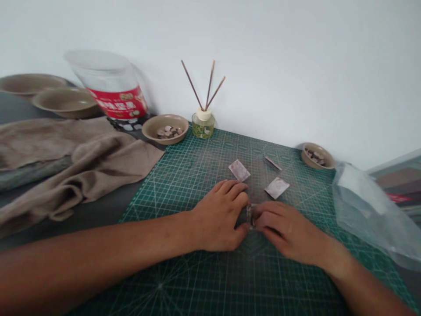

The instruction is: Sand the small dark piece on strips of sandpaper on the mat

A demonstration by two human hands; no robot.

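Observation:
In the middle of the green cutting mat (177, 188), my two hands meet around a small, clear, box-like piece (249, 216). My left hand (219, 219) closes on its left side, with thumb and fingers curled toward it. From the right, my right hand (286, 228) pinches at the same piece, fingertips pressed together. The fingers cover much of it, so its exact kind does not show. Just beyond the hands lie a greyish rectangular tile (239, 170), a second flat tile (276, 188) and a thin narrow strip (272, 163).
Bowls of small chips stand at the back (148, 130) and right (305, 163). A reed diffuser (203, 125) and red-labelled jar (120, 103) are by the wall. Brown cloth (98, 169) and two more bowls (66, 109) lie left; a clear plastic bag (365, 215) lies right.

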